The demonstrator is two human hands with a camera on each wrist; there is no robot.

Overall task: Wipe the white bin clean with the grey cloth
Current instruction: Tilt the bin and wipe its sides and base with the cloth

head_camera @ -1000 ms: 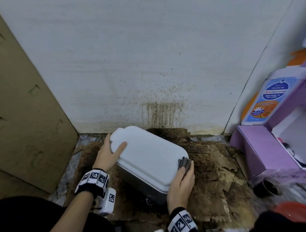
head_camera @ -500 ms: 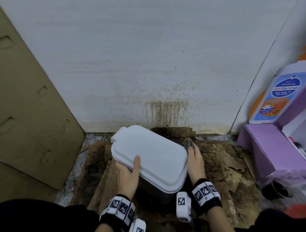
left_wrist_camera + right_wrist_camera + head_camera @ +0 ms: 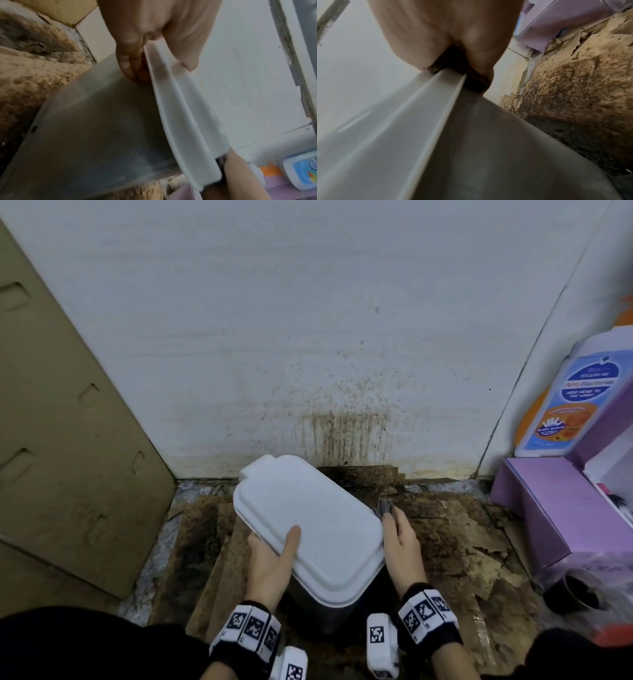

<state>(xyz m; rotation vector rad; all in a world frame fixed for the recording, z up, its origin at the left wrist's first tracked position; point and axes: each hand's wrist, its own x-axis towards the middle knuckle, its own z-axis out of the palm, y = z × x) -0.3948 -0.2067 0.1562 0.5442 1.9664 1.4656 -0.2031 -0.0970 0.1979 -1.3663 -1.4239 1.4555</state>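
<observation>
The white bin (image 3: pixel 318 529) stands on the stained floor near the wall, its white lid shut over a grey body (image 3: pixel 96 128). My left hand (image 3: pixel 274 563) grips the lid's near-left edge, thumb on top and fingers curled under the rim (image 3: pixel 130 65). At the lid's right edge my right hand (image 3: pixel 402 546) holds the grey cloth (image 3: pixel 384 506) against the rim. In the right wrist view the dark cloth (image 3: pixel 471 81) is wedged between my fingers and the lid's edge (image 3: pixel 436 108).
Peeling brown cardboard (image 3: pixel 455 542) covers the floor around the bin. A brown board (image 3: pixel 68 440) leans at the left. At the right stand a purple box (image 3: pixel 555 508), a blue-labelled bottle (image 3: pixel 575 398) and a dark cup (image 3: pixel 579 592). The stained wall (image 3: pixel 342 433) rises close behind.
My left hand slid from the lid's far-left corner to its near-left edge. My right hand ran the cloth forward along the right rim, from the near corner toward the wall.
</observation>
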